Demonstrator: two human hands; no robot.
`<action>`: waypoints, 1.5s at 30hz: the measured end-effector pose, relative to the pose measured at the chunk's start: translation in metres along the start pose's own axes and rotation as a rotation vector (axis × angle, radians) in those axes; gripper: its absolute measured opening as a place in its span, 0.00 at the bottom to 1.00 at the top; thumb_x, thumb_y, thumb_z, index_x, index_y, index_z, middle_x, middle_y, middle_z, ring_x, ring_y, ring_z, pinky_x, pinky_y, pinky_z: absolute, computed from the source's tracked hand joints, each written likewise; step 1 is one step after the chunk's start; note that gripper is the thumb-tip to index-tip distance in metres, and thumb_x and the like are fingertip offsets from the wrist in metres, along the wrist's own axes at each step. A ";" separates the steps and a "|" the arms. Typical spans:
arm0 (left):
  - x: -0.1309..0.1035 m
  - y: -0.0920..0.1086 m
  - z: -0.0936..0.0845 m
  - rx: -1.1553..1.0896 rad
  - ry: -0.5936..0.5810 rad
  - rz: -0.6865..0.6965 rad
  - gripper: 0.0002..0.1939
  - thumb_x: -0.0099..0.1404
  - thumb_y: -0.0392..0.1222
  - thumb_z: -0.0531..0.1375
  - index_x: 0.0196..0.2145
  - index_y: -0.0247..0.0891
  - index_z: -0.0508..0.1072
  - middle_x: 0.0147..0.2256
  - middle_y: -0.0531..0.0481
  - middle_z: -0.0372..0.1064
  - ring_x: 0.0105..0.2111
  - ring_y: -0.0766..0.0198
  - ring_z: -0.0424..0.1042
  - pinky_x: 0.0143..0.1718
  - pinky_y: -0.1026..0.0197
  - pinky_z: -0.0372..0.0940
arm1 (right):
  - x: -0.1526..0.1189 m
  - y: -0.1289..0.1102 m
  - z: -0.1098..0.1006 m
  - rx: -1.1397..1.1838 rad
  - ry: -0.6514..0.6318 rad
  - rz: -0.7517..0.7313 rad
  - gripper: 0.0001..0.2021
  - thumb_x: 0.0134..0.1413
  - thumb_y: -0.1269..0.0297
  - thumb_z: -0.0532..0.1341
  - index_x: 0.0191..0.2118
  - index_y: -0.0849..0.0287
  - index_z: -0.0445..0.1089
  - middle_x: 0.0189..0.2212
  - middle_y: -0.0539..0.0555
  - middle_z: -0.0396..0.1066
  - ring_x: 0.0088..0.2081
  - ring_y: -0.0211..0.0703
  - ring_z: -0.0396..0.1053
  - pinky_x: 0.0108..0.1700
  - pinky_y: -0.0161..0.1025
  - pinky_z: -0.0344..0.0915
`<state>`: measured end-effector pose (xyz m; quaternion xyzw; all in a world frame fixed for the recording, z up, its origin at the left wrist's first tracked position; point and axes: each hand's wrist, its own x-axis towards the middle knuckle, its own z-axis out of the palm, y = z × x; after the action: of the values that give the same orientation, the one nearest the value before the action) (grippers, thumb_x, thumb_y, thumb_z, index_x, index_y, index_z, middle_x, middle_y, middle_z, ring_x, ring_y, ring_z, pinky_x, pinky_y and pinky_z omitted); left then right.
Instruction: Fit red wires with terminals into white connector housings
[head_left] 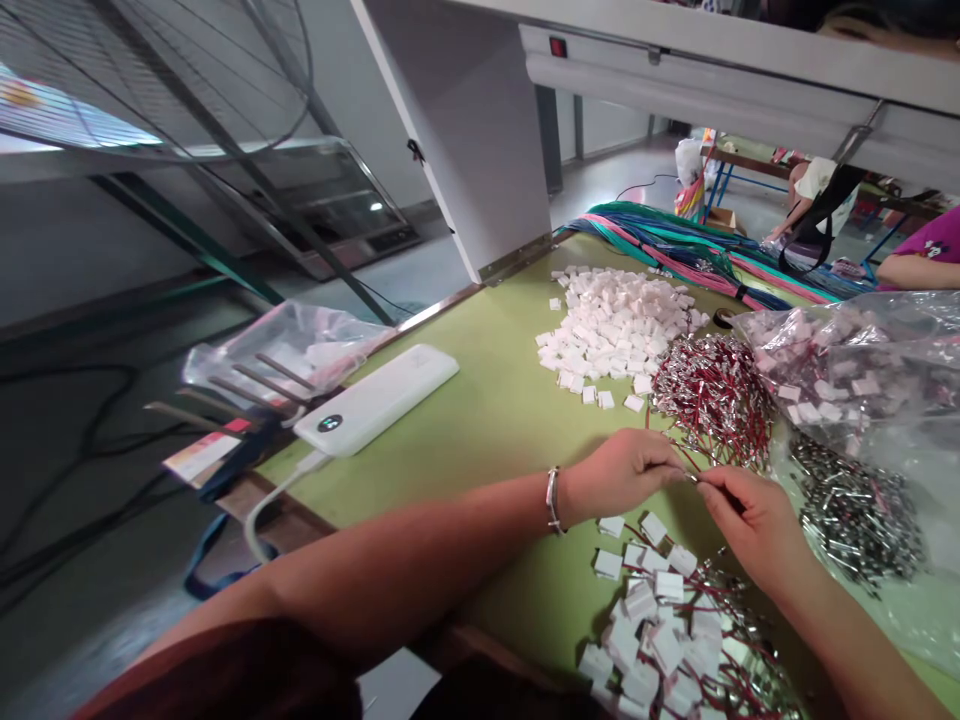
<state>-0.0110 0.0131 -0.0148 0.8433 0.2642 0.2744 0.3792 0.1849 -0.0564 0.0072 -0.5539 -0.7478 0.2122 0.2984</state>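
Observation:
My left hand point(626, 468), with a bracelet at the wrist, is closed in a pinch over the green table. Its fingertips meet those of my right hand point(750, 515), which is also pinched. Between them shows a small pale or metallic tip, with a thin red wire point(694, 465) at my right fingertips; what the left fingers hold is hidden. Just beyond lies a heap of short red wires with metal ends point(716, 395). White plastic connector housings point(622, 320) are piled behind it. Nearer me are white connectors with red wires attached point(660, 630).
Dark metal-ended pieces point(859, 515) lie on clear plastic at right, beside a plastic bag of white connectors point(847, 350). Bundled coloured cables point(675, 245) run along the back. A white power bank point(379, 400) with a cable lies left. Other people sit beyond.

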 end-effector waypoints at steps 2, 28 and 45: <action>-0.001 -0.001 -0.001 0.193 -0.051 0.179 0.12 0.68 0.35 0.53 0.34 0.37 0.77 0.31 0.48 0.75 0.32 0.65 0.70 0.36 0.62 0.67 | 0.001 -0.002 -0.003 0.022 -0.106 0.065 0.11 0.57 0.62 0.55 0.26 0.57 0.70 0.20 0.48 0.69 0.23 0.38 0.65 0.27 0.34 0.59; 0.005 -0.008 -0.015 0.232 0.092 0.100 0.10 0.70 0.40 0.56 0.44 0.40 0.75 0.42 0.47 0.75 0.42 0.63 0.71 0.47 0.58 0.66 | -0.007 0.004 0.011 -0.292 -0.054 0.007 0.16 0.61 0.67 0.47 0.44 0.59 0.71 0.34 0.58 0.78 0.32 0.48 0.76 0.34 0.42 0.68; 0.019 -0.049 -0.033 0.570 0.046 -0.095 0.07 0.65 0.37 0.60 0.39 0.37 0.77 0.37 0.45 0.74 0.41 0.57 0.69 0.48 0.52 0.62 | -0.002 0.020 0.003 0.001 0.111 0.195 0.12 0.57 0.56 0.57 0.30 0.57 0.72 0.23 0.50 0.72 0.25 0.41 0.68 0.29 0.36 0.62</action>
<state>-0.0308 0.0695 -0.0298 0.8962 0.3781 0.1900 0.1334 0.1973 -0.0522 -0.0089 -0.6348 -0.6726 0.2096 0.3174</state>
